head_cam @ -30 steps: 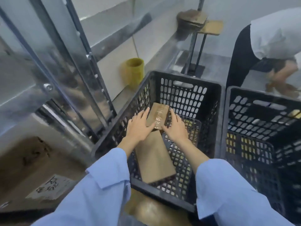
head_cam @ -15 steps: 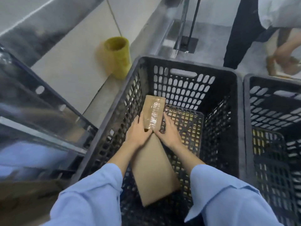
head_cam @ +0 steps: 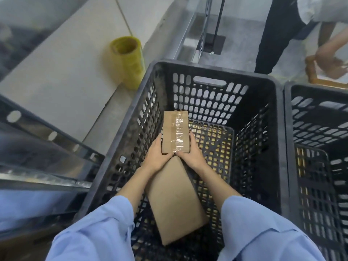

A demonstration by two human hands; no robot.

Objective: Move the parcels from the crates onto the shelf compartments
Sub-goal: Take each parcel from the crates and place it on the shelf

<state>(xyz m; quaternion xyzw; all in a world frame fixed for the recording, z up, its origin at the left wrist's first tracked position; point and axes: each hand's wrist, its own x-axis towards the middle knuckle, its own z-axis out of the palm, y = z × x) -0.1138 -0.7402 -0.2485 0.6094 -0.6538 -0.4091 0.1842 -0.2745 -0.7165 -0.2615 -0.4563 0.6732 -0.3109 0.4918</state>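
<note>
Since the earlier frame both hands have slid toward the taped parcel's near end, thumbs almost meeting. Black perforated crate (head_cam: 212,72): holds two parcels; a second crate (head_cam: 316,102) stands against its right side. Plain cardboard parcel (head_cam: 175,200): lies on the crate floor. Taped parcel (head_cam: 173,129): inside the crate, at the plain parcel's far end, gripped at its sides by left hand (head_cam: 157,157) and right hand (head_cam: 192,155).

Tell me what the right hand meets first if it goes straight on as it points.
Probably the far wall of the black crate. The right hand, gripping the taped parcel, points at it with nothing between; depth is unclear, so its floor might come first.
</note>
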